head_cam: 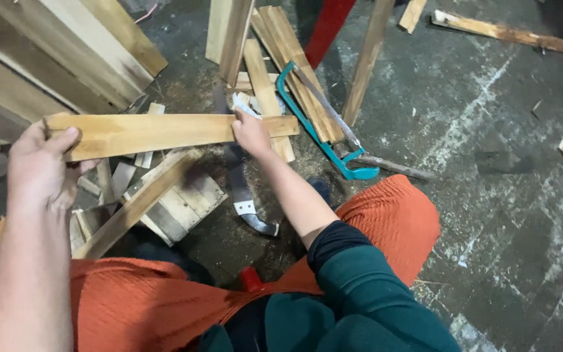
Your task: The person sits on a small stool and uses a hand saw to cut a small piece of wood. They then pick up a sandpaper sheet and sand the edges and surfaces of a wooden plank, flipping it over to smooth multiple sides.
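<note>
Both of my hands are gripping one flat wooden slat (164, 132), holding it level across the middle left of the frame. My left hand (40, 166) is clamping the slat's left end, thumb lying over the top face and fingers curled under it. My right hand (252, 130) is closing around the slat near its right end, just short of the tip, and something pale and thin (244, 104) is poking up behind the knuckles; I cannot tell what it is. The slat's long axis is running left to right, almost horizontal, so it is lying straight between my two hands, with the left hand sitting lower in the frame and closer to me. Below the slat, a small wooden crate (180, 205) is lying on the dark floor (490, 195), and a curved blade with a pale band (242, 192) is lying beside it. To the right of my right hand, a teal-framed hacksaw (324, 133) is resting against loose boards (275, 58) in the upper middle. My knees, in orange cloth (392, 221), are filling the bottom of the frame.
</note>
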